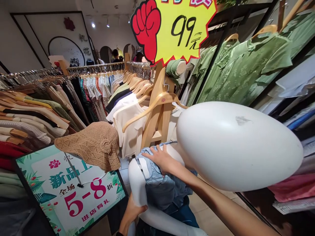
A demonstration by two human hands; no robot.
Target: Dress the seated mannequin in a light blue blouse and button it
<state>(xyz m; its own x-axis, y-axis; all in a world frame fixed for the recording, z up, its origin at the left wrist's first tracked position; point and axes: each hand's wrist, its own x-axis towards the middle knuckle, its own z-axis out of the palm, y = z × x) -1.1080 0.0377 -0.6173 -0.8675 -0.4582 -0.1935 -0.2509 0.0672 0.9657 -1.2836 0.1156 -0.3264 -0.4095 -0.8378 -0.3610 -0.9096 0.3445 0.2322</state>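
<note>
A white mannequin is in front of me, its smooth head (236, 144) filling the right middle of the view. It wears a light-blue denim top (162, 190). My right hand (161, 159) reaches in from the lower right and lies on the top near the mannequin's shoulder, fingers spread. Lower down, my left hand (135, 209) is wrapped round the mannequin's arm (137, 183) near the elbow, with part of the hand hidden behind it. To the left, a brown knitted hat (93, 142) rests at the top of a framed sale sign (81, 196).
A bare wooden hanger (152, 106) hangs on a wooden rack post just beyond the mannequin. Above it is a yellow price sign (182, 32). Racks of clothes line the left, and green dresses (241, 72) hang at the right. Tiled floor shows below.
</note>
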